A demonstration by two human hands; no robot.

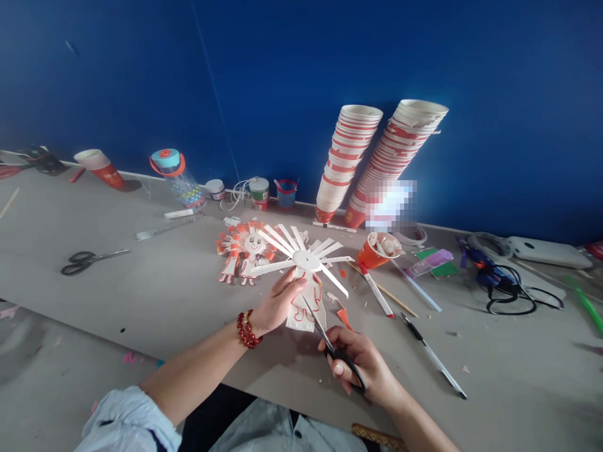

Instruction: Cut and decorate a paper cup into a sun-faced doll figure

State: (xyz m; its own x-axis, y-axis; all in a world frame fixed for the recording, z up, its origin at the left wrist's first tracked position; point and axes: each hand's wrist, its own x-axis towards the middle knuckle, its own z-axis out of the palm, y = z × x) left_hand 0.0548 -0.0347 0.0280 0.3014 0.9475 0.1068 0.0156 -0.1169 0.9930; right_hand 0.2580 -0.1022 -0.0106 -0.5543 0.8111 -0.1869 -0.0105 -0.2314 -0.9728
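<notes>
My left hand [281, 300] is closed on a white paper cutout [307, 259], a round disc with narrow strips fanning out all round. Below the disc hangs a paper panel with a figure outlined in red. In my right hand [360, 361] are black-handled scissors [346, 361], fingers through the loops. Their blades point up and left across the panel's lower part; whether they touch the paper I cannot tell. Just behind to the left lie finished-looking paper dolls [253, 245] with orange-tipped strips round their heads and drawn dresses.
Two tall leaning stacks of paper cups [348, 157] stand by the blue wall. An orange cup with scraps [377, 251], a red marker [377, 292] and a pen [436, 358] lie rightward. Other scissors [85, 260] and a bottle [176, 179] are left. A glue gun [490, 267] lies far right.
</notes>
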